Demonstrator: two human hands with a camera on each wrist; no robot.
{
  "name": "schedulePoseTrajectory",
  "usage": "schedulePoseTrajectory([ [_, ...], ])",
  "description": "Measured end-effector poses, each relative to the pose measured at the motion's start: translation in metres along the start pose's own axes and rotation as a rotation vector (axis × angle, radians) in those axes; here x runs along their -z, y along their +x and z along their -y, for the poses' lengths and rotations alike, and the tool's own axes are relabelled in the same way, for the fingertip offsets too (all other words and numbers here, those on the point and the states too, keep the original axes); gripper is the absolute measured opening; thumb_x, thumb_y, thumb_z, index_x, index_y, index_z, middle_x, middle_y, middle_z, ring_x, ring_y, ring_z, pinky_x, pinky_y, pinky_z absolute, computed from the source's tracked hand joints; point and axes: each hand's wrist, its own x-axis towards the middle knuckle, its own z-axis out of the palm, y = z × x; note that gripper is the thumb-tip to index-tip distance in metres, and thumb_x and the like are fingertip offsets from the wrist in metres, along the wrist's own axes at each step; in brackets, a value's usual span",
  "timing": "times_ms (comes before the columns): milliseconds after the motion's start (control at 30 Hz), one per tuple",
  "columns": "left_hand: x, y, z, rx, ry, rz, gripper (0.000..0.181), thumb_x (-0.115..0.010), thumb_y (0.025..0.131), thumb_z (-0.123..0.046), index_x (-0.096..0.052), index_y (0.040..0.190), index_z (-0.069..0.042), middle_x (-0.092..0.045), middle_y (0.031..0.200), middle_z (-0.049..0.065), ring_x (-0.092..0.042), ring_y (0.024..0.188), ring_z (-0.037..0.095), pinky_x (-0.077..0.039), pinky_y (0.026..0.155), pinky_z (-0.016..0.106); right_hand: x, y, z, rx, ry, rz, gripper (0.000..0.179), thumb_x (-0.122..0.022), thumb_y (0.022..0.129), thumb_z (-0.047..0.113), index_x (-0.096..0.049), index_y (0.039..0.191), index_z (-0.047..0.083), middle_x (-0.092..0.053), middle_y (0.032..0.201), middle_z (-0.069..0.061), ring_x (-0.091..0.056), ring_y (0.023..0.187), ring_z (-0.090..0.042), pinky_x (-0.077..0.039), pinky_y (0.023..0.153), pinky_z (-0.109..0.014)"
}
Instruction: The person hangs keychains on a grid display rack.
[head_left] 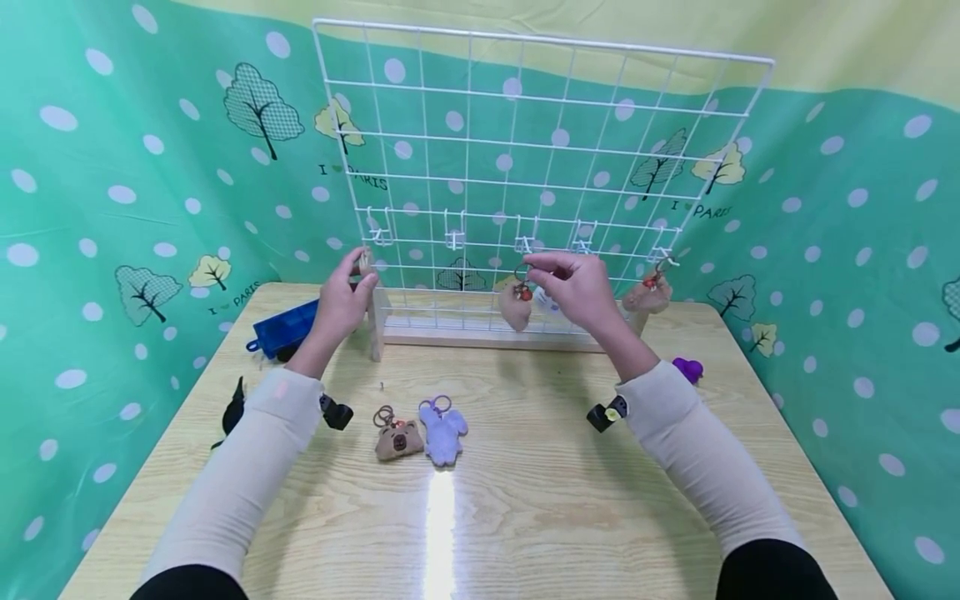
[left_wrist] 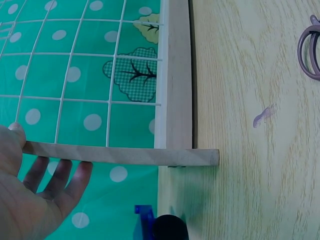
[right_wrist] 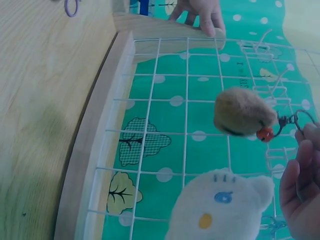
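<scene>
My right hand (head_left: 573,287) pinches the metal ring of a brown plush keychain (head_left: 514,308) in front of the white wire grid rack (head_left: 540,102). An orange-red bead dangles by the plush, close to the white hooks (head_left: 524,243). Partly behind that hand is a white plush keychain (right_wrist: 217,207) with a blue eye and yellow nose. At the rack's left end my left hand (head_left: 345,304) holds the wooden side post (left_wrist: 120,154), thumb on one side and fingers on the other. Another brown plush keychain (head_left: 648,293) hangs from the rightmost hook.
On the table lie a brown bear-faced plush keychain (head_left: 399,440) and a lilac plush keychain (head_left: 444,433). A blue plastic box (head_left: 285,327) sits behind the left forearm, a black object (head_left: 234,408) at the left edge. Something purple (head_left: 688,369) lies right of the rack.
</scene>
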Motion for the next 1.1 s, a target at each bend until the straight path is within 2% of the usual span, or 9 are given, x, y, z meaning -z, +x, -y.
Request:
schedulePoseTrajectory([
  [233,0.002,-0.001,0.000,0.004,-0.002,0.002,0.059,-0.045,0.108,-0.038,-0.024,0.163,-0.029,-0.047,0.149,0.021,-0.058,0.125,0.042,-0.058,0.096,0.057,0.000,0.002,0.006,-0.007,0.014,-0.064,0.021,-0.071,0.097,0.022,-0.078,0.117,0.020,-0.078,0.106,-0.005,-0.062,0.074,-0.017,-0.052,0.058,-0.019],
  [567,0.001,-0.001,0.003,0.007,-0.012,0.012,0.059,-0.046,0.108,-0.039,-0.023,0.162,-0.034,-0.047,0.149,0.020,-0.058,0.126,0.041,-0.057,0.097,0.056,-0.004,0.006,0.007,-0.049,0.011,-0.122,0.022,-0.071,0.097,0.022,-0.078,0.118,0.019,-0.077,0.101,-0.006,-0.061,0.078,-0.016,-0.050,0.060,-0.018],
  [800,0.001,-0.002,0.003,0.017,-0.010,0.013,0.059,-0.047,0.109,-0.036,-0.023,0.162,-0.034,-0.047,0.150,0.020,-0.058,0.126,0.041,-0.057,0.097,0.056,-0.007,0.005,0.003,-0.060,-0.017,-0.120,0.024,-0.071,0.098,0.023,-0.076,0.121,0.020,-0.077,0.106,-0.006,-0.062,0.081,-0.016,-0.051,0.063,-0.018],
  [1100,0.004,-0.003,-0.004,0.026,-0.018,0.019,0.059,-0.046,0.108,-0.038,-0.023,0.162,-0.035,-0.046,0.149,0.020,-0.057,0.126,0.041,-0.058,0.096,0.055,0.000,-0.006,-0.002,-0.051,-0.064,-0.118,0.027,-0.070,0.098,0.023,-0.074,0.125,0.020,-0.076,0.113,-0.005,-0.057,0.073,-0.018,-0.044,0.053,-0.019],
])
